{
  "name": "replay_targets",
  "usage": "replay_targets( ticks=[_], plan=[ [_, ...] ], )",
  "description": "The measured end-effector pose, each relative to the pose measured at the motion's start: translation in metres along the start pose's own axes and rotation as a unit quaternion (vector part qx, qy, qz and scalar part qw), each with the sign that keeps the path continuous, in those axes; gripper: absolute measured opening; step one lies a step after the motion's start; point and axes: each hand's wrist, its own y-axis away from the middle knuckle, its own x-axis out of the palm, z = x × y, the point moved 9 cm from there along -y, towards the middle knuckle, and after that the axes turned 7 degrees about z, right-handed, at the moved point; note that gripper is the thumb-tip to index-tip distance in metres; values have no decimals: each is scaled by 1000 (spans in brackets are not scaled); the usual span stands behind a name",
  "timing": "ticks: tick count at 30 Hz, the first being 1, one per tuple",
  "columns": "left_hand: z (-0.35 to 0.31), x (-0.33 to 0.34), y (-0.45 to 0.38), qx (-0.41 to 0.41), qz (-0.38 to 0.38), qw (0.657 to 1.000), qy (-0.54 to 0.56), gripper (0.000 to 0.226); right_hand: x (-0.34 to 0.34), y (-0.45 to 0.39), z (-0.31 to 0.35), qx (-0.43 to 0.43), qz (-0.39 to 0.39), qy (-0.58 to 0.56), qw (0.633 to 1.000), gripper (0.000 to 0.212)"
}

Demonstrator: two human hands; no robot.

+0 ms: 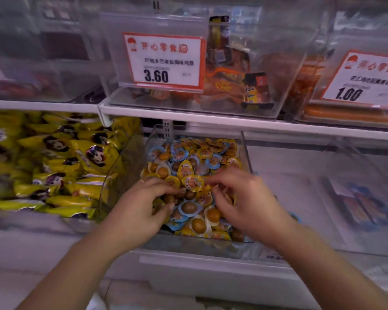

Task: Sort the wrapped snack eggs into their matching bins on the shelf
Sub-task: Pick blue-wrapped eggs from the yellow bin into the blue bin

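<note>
A clear bin (pixel 246 151) on the lower shelf holds a heap of wrapped snack eggs (pixel 197 153) in yellow and blue wrappers, some showing brown eggs. Both my hands are down in the front of this heap. My left hand (pixel 143 206) curls its fingers round a few brown wrapped eggs (pixel 184 194). My right hand (pixel 244 198) has its fingers curled over yellow wrappers (pixel 230 199). One yellow-wrapped egg (pixel 192 182) stands up between the two hands' fingertips.
Left of the egg bin is a bin of yellow snack packets (pixel 54 162). To the right lies a shallow clear bin (pixel 323 186) with flat packets. The upper shelf (pixel 211 119) carries clear bins with price tags 3.60 (pixel 164 61) and 1.00 (pixel 363 81).
</note>
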Motion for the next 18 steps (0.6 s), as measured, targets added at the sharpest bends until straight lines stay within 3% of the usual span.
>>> replay_targets(
  ticks=[2,4,9,14,18],
  plan=[
    [-1,4,2,11,22,999,-27,27,46,1,8,9,134,56,989,38],
    [1,12,2,12,60,996,-60,35,75,5,5,27,201,107,973,50],
    [9,25,-1,-9,125,984,-124,62,90,-5,3,30,222,120,967,67],
    [5,24,-4,1,143,976,-164,58,99,-15,5,41,243,113,963,79],
    [3,18,-6,-19,115,981,-156,45,95,-24,2,62,183,67,979,51]
  ],
)
